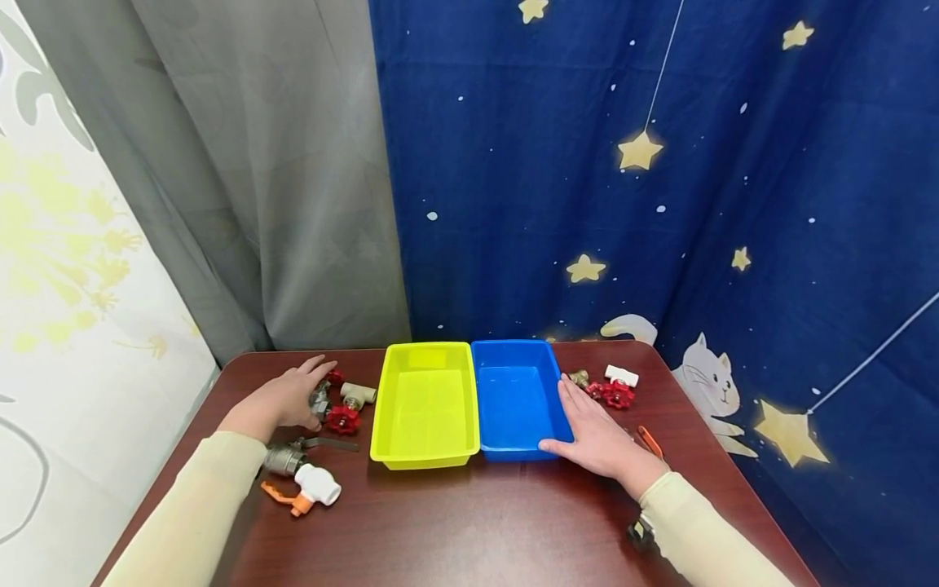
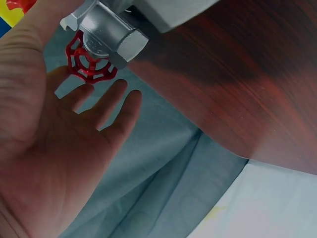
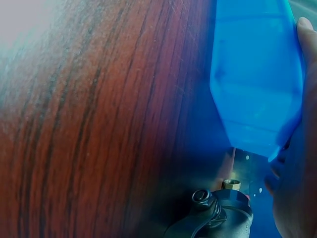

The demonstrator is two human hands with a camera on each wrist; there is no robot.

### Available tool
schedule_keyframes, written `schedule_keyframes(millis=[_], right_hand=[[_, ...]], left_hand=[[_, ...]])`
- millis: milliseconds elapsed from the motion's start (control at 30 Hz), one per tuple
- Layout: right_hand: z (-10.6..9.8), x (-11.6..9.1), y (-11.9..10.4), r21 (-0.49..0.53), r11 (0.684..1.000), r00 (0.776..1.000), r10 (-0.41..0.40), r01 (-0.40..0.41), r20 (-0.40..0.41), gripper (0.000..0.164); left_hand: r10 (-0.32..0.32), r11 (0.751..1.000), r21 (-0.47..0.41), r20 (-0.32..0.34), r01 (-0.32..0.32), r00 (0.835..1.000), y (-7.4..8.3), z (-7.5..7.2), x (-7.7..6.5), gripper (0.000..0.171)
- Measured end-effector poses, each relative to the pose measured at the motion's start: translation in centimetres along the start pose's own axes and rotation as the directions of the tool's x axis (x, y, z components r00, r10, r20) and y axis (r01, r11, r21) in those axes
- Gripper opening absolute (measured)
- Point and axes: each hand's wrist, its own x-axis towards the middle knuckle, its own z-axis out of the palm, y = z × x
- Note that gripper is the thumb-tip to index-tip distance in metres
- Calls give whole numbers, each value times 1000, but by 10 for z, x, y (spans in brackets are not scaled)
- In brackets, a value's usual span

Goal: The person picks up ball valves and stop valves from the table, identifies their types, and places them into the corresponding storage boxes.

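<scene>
My left hand (image 1: 289, 395) reaches over the left side of the table, beside a silver metal valve (image 2: 106, 29) with a red handwheel (image 2: 91, 62). Its fingers are spread and gently bent near the wheel, not closed round it; the thumb's tip is hidden. To its right lies a beige valve (image 1: 358, 395) with another red handwheel (image 1: 342, 419). My right hand (image 1: 597, 432) rests with straight fingers along the right rim of the blue bin (image 1: 517, 451). A metal valve with a lever (image 3: 233, 213) lies below that hand.
A yellow bin (image 1: 425, 462) stands against the blue one. Nearer on the left lie a steel lever valve (image 1: 284, 459) and a white valve with orange handle (image 1: 317, 485). On the right are a red-wheeled valve (image 1: 619, 395) and an orange handle (image 1: 650, 441). Curtains (image 1: 513, 204) hang behind.
</scene>
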Motion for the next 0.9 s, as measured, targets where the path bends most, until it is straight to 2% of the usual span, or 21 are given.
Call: schedule_keyframes(millis=[200, 467, 900], right_hand=[[1, 0, 1, 5, 1000, 1000, 8, -8, 1, 120], [1, 1, 0, 1, 1000, 1000, 11, -11, 6, 120], [1, 1, -1, 18, 1000, 1000, 5, -5, -2, 116]], left_hand=[[-12, 1000, 22, 29, 11, 1000, 1, 3, 8, 122], [-30, 999, 37, 18, 29, 999, -2, 6, 13, 125], [-15, 999, 36, 48, 14, 999, -8, 6, 20, 128]])
